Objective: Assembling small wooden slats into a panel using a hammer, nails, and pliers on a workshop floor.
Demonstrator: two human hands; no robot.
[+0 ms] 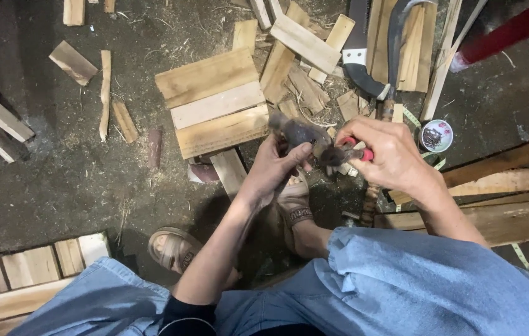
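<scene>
My left hand [275, 167] grips a dark metal hammer head [294, 130] just above my knees. My right hand [389, 152] is closed on red-handled pliers [345, 153], whose jaws point left and meet the hammer head. Both hands hover over a small panel of three joined wooden planks [214, 104] lying on the dirt floor. What the plier jaws pinch is too small to make out.
Loose wood offcuts [305, 43] litter the floor. A handsaw [359, 56] and a curved blade [397, 43] lie at the top right beside a small round tin [436, 135]. Long boards [507, 180] lie to the right, another panel [28, 267] at the lower left. My sandalled feet [174, 247] rest below.
</scene>
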